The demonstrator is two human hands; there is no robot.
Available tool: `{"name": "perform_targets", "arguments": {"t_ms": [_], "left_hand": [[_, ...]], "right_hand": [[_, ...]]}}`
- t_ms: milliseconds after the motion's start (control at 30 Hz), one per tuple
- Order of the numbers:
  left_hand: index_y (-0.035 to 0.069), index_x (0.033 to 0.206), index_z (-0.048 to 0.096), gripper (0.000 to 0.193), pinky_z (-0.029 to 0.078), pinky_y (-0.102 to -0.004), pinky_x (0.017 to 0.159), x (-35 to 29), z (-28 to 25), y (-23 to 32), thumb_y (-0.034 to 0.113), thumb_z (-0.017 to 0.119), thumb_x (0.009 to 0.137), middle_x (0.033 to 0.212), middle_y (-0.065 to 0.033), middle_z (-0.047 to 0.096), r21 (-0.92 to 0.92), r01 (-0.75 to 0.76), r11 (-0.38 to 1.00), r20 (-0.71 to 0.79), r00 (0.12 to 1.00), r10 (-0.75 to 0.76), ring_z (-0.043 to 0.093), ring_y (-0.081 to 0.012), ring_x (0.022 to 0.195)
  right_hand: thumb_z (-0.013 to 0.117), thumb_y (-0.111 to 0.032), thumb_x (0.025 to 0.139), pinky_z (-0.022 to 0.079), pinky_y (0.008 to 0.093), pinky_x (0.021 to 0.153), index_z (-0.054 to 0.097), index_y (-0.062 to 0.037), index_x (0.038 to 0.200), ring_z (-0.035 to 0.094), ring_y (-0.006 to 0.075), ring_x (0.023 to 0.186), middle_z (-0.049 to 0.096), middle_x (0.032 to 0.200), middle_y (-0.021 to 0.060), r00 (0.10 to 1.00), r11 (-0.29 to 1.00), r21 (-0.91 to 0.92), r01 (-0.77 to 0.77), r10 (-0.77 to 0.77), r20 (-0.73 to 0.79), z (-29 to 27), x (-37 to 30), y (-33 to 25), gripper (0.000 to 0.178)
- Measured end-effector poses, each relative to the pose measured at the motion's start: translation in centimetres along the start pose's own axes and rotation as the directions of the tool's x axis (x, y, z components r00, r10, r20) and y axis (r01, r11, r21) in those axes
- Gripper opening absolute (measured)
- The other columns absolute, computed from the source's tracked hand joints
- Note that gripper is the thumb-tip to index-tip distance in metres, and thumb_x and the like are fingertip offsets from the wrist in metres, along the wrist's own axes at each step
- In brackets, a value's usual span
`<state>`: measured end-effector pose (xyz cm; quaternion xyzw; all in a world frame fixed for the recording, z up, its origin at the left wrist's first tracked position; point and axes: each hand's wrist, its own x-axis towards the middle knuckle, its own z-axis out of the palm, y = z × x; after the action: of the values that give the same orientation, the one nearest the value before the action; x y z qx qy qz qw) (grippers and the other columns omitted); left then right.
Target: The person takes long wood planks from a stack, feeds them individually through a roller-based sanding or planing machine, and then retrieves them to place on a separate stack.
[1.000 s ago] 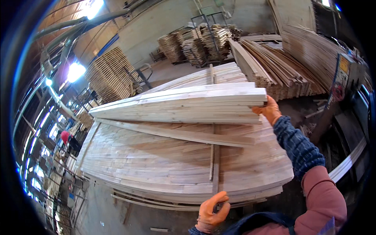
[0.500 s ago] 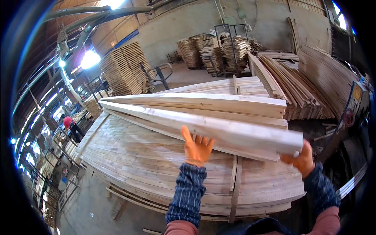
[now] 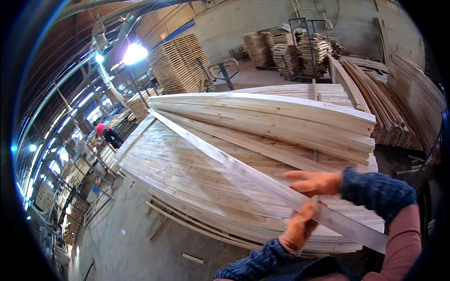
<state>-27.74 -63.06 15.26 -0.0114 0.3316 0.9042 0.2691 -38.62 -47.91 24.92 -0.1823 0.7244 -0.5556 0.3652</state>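
Observation:
A long pale wooden board (image 3: 225, 161) slants across a broad stack of planks (image 3: 187, 171), its near end close to my body at the lower right. My left hand (image 3: 300, 228), in an orange glove, is closed on the board's near edge. My right hand (image 3: 316, 181), gloved alike, reaches in from the right just beyond the board. Its fingers are apart and point left; whether they touch the board I cannot tell. Beyond it, another loose plank (image 3: 253, 143) lies beside a pile of boards (image 3: 281, 114) on the same stack.
Stacked slats (image 3: 180, 63) rise at the far left, beside a metal cart handle (image 3: 229, 70). More timber bundles (image 3: 297, 51) stand by the back wall, and long strips (image 3: 384, 110) lie at the right. A person (image 3: 108, 133) with red headwear bends at the far left. A wood offcut (image 3: 193, 258) lies on the floor.
The near end of the board has swung toward me, away from the pile. My left hand has closed on it. My right hand has left the board's end and moved left. The view has shifted.

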Motion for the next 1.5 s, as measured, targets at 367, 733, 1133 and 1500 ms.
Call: {"name": "perform_targets", "arguments": {"t_ms": [367,733,1133,1500], "left_hand": [[0.005,0.155,0.047,0.064,0.043,-0.0361,0.116,-2.7,-0.5,0.1,0.037,0.066,0.104,0.142,-0.0141,0.062,0.526,0.401,0.75,0.381,0.678,-0.629,0.056,-0.0228,0.135],[0.01,0.154,0.05,0.074,0.034,-0.0501,0.124,0.4,-8.6,17.6,0.015,0.067,0.082,0.154,-0.0225,0.051,0.686,-0.134,-0.715,0.44,0.859,0.261,0.043,-0.0361,0.147],[0.008,0.136,0.058,0.083,0.037,-0.0445,0.119,9.7,-8.6,22.9,0.025,0.09,0.062,0.137,-0.0148,0.063,0.386,-0.25,-0.888,0.241,0.957,-0.164,0.055,-0.0327,0.133],[0.006,0.145,0.056,0.058,0.049,-0.0514,0.1,-3.4,-2.5,10.8,0.025,0.062,0.091,0.113,-0.015,0.067,0.115,-0.268,-0.957,0.452,0.872,-0.189,0.062,-0.037,0.11]], "right_hand": [[0.085,-0.052,0.073,0.041,0.0476,0.118,0.023,-0.0076,0.166,0.05,0.0415,0.139,0.045,0.154,0.0298,0.999,0.887,-0.46,0.039,-0.029,0.03,4.7,-0.9,1.9,0.12],[0.088,-0.025,0.066,0.048,0.0473,0.111,0.059,-0.0184,0.145,0.062,0.0382,0.124,0.062,0.14,0.0179,0.752,0.479,-0.635,-0.606,0.086,-0.654,4.8,-30.5,13.5,0.084],[0.087,0.004,0.046,0.027,0.05,0.129,0.055,-0.0161,0.144,0.045,0.0352,0.147,0.059,0.145,0.0107,0.413,0.353,-0.422,-0.835,-0.105,-0.905,2.4,-51.5,24.1,0.105],[0.097,-0.005,0.044,0.019,0.048,0.133,0.034,-0.0243,0.159,0.021,0.0359,0.16,0.033,0.168,0.0105,0.119,0.412,-0.079,-0.908,0.072,-0.99,1.8,-59.6,37.6,0.132]]}}
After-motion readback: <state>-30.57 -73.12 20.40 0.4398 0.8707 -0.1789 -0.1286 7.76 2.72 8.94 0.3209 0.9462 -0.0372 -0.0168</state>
